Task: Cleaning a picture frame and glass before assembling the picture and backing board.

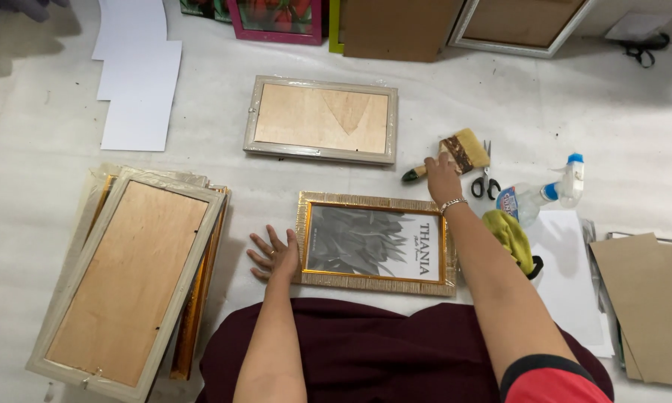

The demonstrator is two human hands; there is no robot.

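Note:
A gold picture frame (375, 284) with a grey leaf print lies face up in front of me on the white floor covering. My left hand (274, 254) rests flat, fingers spread, against the frame's left edge. My right hand (442, 177) reaches past the frame's far right corner and closes on the handle of a wide paintbrush (467, 150) with pale bristles. A bracelet sits on that wrist.
A silver frame (321, 119) lies face down beyond the gold one. A stack of frames (127, 276) sits at the left. Scissors (486, 183), a spray bottle (545, 195), a yellow cloth (511, 237), white sheets (138, 82) and brown boards (649, 306) lie around.

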